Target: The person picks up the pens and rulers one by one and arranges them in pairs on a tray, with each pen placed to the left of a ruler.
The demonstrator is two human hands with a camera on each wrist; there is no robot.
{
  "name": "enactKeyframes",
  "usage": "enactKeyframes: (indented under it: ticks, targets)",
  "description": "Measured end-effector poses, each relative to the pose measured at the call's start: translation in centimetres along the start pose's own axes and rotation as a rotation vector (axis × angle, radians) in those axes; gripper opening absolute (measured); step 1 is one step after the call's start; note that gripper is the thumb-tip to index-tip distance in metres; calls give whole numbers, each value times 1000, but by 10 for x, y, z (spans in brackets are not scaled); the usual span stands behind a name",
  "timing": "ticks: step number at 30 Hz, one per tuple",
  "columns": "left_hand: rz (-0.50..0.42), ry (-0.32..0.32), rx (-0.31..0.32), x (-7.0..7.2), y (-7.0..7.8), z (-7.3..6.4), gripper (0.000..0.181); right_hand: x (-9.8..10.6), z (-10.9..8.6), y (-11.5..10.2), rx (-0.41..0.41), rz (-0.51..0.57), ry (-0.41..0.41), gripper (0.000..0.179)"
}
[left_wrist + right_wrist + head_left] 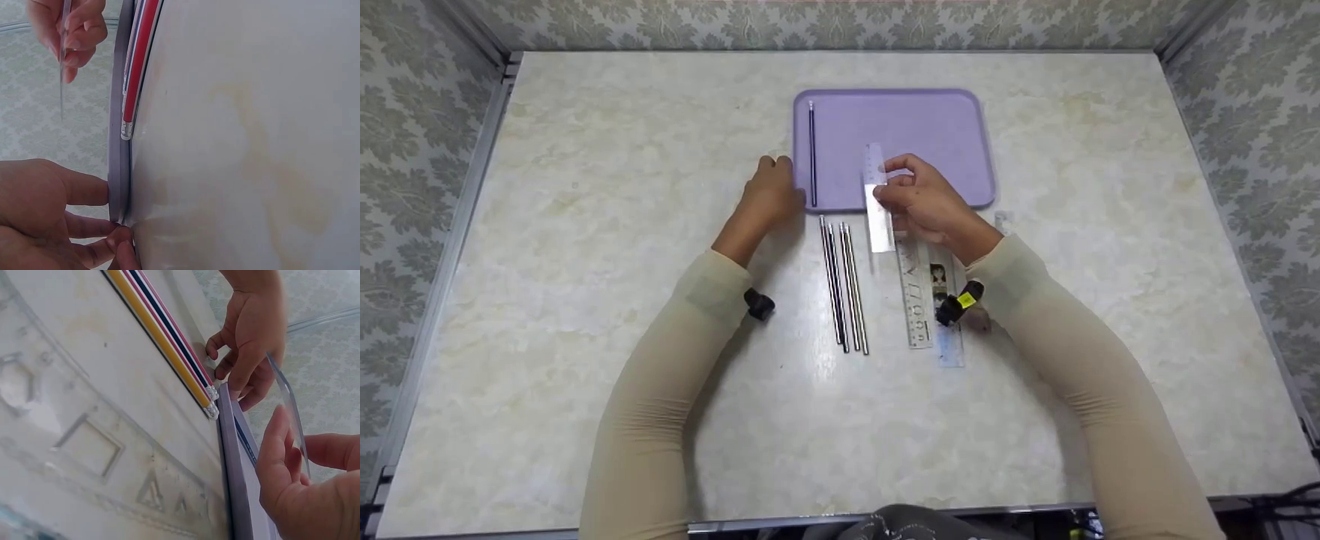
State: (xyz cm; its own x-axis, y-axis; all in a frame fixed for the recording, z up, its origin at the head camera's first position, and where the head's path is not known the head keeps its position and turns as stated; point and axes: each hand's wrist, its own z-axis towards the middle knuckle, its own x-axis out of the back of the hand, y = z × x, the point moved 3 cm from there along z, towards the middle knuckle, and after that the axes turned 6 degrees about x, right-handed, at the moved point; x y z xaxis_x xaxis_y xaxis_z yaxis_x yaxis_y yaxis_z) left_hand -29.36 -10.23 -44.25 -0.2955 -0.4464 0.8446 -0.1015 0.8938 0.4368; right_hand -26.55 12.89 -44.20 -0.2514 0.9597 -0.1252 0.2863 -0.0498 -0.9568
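Observation:
My right hand pinches a clear plastic ruler between thumb and fingers, over the near edge of a purple tray. The right wrist view shows that ruler edge-on, tilted above the tray. At the tray's left side, my left hand grips the rim, thumb on the inner side and fingers outside. Inside the tray along its left wall lies one dark pencil. Several striped pencils with eraser ends lie side by side on the table, just in front of the tray.
Right of the pencils, a stencil ruler with cut-out shapes lies flat beside another clear ruler bearing a printed figure. A small clear piece shows past my right wrist. Patterned walls border the table.

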Motion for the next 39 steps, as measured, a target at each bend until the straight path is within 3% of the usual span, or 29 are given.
enactKeyframes:
  ticks: [8,16,25,39]
  targets:
    - [-6,-4,2,-1,2,1,51,1,15,-10,-17,23,55,38]
    - [-2,-3,6,1,2,1,51,-2,31,-22,-15,122,68,40]
    - [-20,-17,22,1,1,1,52,-6,48,-24,-30,85,90,48]
    - [-11,-20,47,-1,0,-1,50,-19,69,-22,-88,61,121,46]
